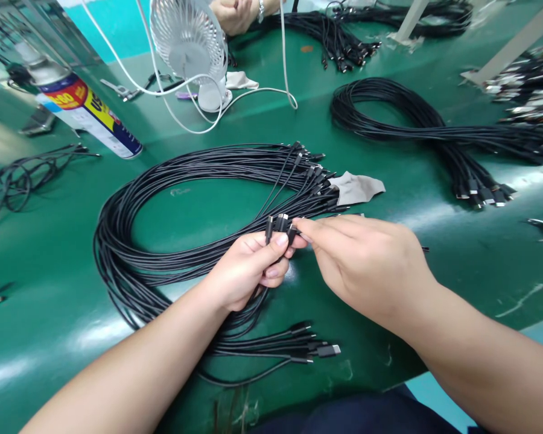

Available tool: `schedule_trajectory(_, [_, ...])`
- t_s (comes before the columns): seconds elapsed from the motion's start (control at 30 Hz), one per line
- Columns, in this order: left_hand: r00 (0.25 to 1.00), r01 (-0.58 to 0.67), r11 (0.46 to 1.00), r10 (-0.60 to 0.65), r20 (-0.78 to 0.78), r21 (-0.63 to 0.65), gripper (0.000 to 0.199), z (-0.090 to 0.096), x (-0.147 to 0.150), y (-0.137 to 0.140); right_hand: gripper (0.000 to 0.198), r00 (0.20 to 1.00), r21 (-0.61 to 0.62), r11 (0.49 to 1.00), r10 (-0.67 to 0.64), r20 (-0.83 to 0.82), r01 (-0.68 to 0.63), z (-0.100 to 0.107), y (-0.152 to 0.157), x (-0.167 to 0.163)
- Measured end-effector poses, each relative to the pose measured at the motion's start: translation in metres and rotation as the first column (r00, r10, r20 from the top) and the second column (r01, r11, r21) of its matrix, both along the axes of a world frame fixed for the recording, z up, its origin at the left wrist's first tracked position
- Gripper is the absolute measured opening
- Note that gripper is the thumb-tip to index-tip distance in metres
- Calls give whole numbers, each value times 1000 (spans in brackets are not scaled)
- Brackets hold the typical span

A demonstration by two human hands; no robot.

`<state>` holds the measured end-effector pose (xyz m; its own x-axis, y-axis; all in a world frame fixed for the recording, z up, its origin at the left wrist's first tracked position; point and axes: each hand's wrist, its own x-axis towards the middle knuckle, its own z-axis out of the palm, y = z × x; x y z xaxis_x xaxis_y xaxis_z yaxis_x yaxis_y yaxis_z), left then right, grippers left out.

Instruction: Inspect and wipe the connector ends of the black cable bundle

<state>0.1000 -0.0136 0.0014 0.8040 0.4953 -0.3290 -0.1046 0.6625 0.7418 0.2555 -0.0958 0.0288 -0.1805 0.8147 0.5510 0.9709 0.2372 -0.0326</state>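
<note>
Several black cable plugs [281, 222] stick up from my left hand [257, 262], whose thumb and fingers are closed around them. My right hand [366, 253] is pinched at the rightmost of these plugs, its fingertips close against it. What it grips is hidden; a small dark tip shows beyond the back of that hand. Under and behind both hands lies a large looped bundle of black cables [117, 223] on the green table. More cable ends with black plugs [328, 350] lie in front of my left hand. A grey cloth piece [358, 188] touches the bundle's far plug ends.
A spray can [88, 111] stands at the back left, near a small white fan [187, 42] with a white cord. Another black cable bundle [389, 99] lies at right, beside a grey post [516, 45]. Across the table is another person's hand [233, 15].
</note>
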Motion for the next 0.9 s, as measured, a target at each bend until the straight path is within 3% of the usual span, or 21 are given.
schedule_trajectory(0.37, [1000,-8,1000,8,4,-10,25,0,-1,1,29,999,-31,999,8,-38,-10,2,0,0])
schedule_trajectory(0.57, [1000,8,1000,-8,-3,-3,27,-2,-1,1,23,964,-178,984,-44,-262,-4,6,2,5])
schedule_trajectory(0.67, [999,43,999,-43,-8,4,29,-2,-1,-1,13,877,-300,949,-62,-476,-96,8,6,9])
schedule_trajectory(0.77, [996,92,995,-92,1,28,30,-1,0,-3,11,781,-337,904,-7,-625,-262,8,12,12])
schedule_trajectory(0.9, [993,112,993,-111,-31,48,29,0,0,-5,20,806,-266,908,118,-580,-324,7,17,14])
